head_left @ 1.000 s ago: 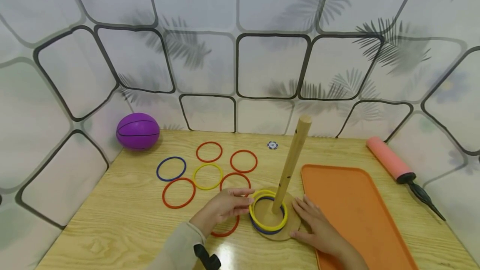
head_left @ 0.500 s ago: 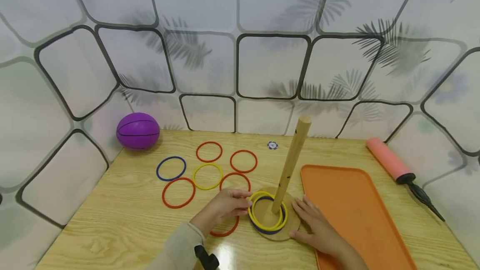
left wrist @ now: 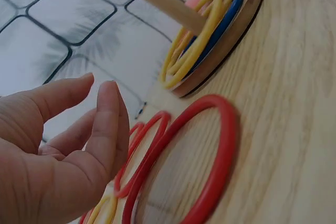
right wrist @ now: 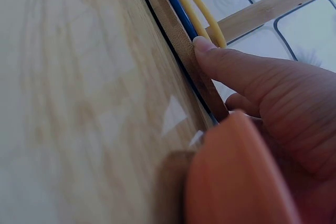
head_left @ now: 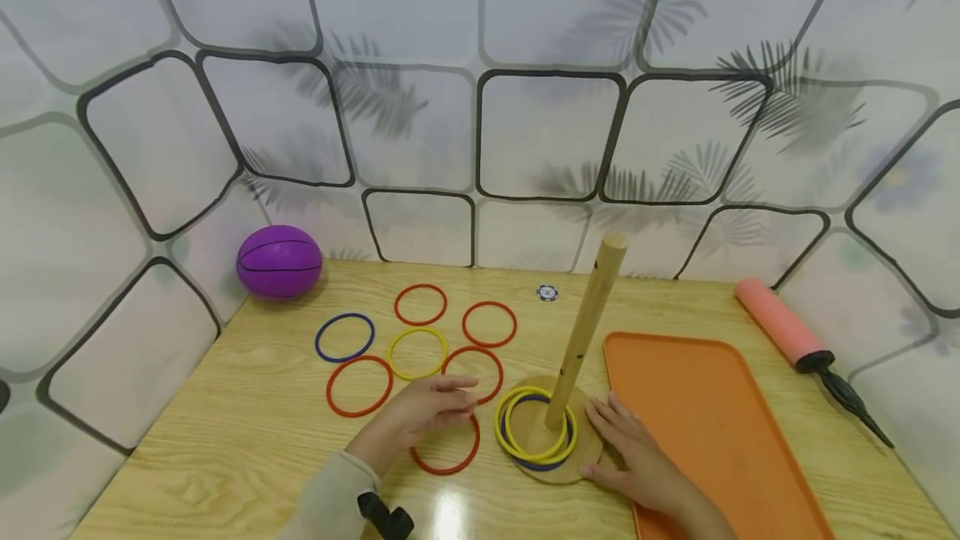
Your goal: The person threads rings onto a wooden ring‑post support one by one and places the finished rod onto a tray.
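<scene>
My left hand (head_left: 416, 419) is in the air with its fingers apart from the rings, over a red ring (left wrist: 229, 129) on the table. To its right stands a wooden peg (head_left: 587, 327) on a round wooden base (head_left: 590, 452). Around the foot of the peg lie two yellow rings (left wrist: 212, 19) and a blue ring (left wrist: 226, 27), the yellow ones uppermost and slightly off-centre. With thumb and outstretched fingers, my right hand (head_left: 637, 461) touches the right rim of the base. In the right wrist view the thumb (right wrist: 207, 48) rests on that rim; some fingertips are hidden.
More rings lie left and behind: several red, one yellow (head_left: 390, 357), one blue (head_left: 318, 344). An orange tray (head_left: 697, 407) lies right of the base. A purple ball (head_left: 280, 262), a poker chip (head_left: 547, 293) and a pink pump (head_left: 783, 323) stand farther back.
My left hand has let go of the yellow ring at the base's left side and moved left, away from it. That ring has settled lower around the peg. The right hand has stayed put.
</scene>
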A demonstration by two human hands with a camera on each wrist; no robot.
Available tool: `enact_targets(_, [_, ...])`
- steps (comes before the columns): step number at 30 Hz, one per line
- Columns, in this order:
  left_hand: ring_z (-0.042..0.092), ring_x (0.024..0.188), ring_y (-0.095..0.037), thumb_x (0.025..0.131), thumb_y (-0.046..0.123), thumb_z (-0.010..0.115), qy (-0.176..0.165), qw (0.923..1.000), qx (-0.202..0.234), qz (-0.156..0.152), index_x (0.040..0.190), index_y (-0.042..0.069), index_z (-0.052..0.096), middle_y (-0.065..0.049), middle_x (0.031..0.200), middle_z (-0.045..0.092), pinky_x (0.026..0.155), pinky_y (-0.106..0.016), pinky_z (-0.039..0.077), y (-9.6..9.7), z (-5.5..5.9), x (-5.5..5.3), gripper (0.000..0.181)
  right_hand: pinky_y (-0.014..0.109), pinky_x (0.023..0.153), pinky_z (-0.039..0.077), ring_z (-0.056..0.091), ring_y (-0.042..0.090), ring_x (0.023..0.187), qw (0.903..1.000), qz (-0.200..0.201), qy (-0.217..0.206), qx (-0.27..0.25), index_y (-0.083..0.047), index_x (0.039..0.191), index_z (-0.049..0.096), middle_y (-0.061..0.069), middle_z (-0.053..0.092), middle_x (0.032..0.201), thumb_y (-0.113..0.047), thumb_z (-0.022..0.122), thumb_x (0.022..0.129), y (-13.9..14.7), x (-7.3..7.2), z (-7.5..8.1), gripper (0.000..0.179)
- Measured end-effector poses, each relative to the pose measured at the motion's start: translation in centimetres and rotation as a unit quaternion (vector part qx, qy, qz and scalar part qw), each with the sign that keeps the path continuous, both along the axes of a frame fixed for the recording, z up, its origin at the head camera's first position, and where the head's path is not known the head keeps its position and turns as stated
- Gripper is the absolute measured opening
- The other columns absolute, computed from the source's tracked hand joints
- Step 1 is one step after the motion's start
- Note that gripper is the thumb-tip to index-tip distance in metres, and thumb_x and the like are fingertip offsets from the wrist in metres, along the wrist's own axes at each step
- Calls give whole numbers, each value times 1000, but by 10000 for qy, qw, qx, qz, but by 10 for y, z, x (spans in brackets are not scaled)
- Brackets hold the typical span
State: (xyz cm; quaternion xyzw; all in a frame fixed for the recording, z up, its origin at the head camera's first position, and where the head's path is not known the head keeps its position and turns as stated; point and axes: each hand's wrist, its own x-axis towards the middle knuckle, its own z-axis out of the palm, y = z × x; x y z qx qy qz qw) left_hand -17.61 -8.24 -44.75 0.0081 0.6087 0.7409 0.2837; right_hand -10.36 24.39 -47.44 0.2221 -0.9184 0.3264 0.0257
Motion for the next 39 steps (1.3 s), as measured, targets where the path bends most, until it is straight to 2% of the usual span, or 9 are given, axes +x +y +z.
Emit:
enact_targets(4, [65, 85, -11, 93, 9, 60, 82, 9999, 20, 111, 136, -8, 45, -11, 102, 66, 77, -22, 52, -20, 5, -3, 48, 6, 102, -8, -1, -6, 134, 10000, -23, -50, 3, 1, 139, 44, 22, 39, 144, -39, 71, 82, 0, 1, 0, 75])
enact_targets(8, [63, 86, -12, 92, 21, 63, 488, 9967, -371, 526, 134, -7, 47, -9, 98, 65, 79, -24, 52, -41, 11, -9, 53, 6, 102, -8, -1, -8, 134, 9999, -55, -116, -61, -1, 140, 44, 20, 38, 145, -39, 71, 82, 1, 1, 0, 74])
enact_targets(12, [62, 90, -17, 92, 31, 62, 1054, 9848, -1005, 950, 131, -6, 51, -9, 98, 64, 84, -31, 52, -63, 15, -15, 55, 5, 101, -8, -1, -8, 134, 9998, -82, -162, -63, -2, 140, 44, 20, 38, 145, -39, 71, 82, 1, 2, 0, 74])
enact_targets(15, [60, 99, -25, 93, 35, 59, 1417, 9751, -1310, 1097, 132, -3, 51, -13, 105, 63, 88, -37, 50, -79, 17, -18, 55, 6, 102, -8, 0, -5, 134, 9998, -99, -144, -36, -2, 140, 45, 20, 39, 144, -39, 71, 82, 1, 2, 1, 74])
enact_targets(19, [54, 114, -30, 95, 39, 56, 1903, 9572, -1829, 1183, 138, 5, 48, -17, 121, 60, 95, -41, 45, -99, 21, -22, 56, 5, 101, -8, 0, -4, 134, 9997, -116, -209, -43, -1, 140, 45, 20, 39, 144, -40, 71, 82, 0, 3, 1, 74])
enact_targets(23, [46, 123, -30, 93, 40, 59, 2386, 9247, -2693, 1243, 140, 10, 48, -18, 130, 55, 100, -47, 37, -116, 25, -29, 57, 5, 100, -8, -1, -6, 133, 9995, -102, -301, -77, 0, 140, 44, 22, 38, 144, -39, 71, 82, 0, 3, 2, 75])
enact_targets(26, [37, 129, -36, 90, 41, 62, 2564, 9037, -3216, 1193, 141, 9, 46, -20, 137, 47, 104, -53, 30, -124, 26, -35, 62, 5, 101, -8, -1, -9, 133, 9999, -51, -130, -43, 1, 139, 45, 22, 39, 143, -38, 72, 81, 1, 3, 1, 74])
enact_targets(32, [11, 139, -43, 89, 45, 62, 2422, 8883, -3752, 1073, 147, 10, 35, -21, 151, 27, 108, -58, 17, -139, 18, -51, 73, 5, 101, -7, -1, -9, 133, 10000, -58, 69, -43, 1, 138, 46, 22, 41, 142, -37, 72, 81, 0, 3, 0, 73])
enact_targets(39, [5, 136, -49, 90, 49, 59, 2501, 8674, -4244, 704, 150, 9, 28, -22, 152, 23, 105, -64, 14, -148, 5, -64, 78, 6, 102, -7, 0, -7, 134, 9999, -42, 123, 9, 1, 138, 46, 21, 42, 142, -38, 72, 82, -1, 1, -1, 73])
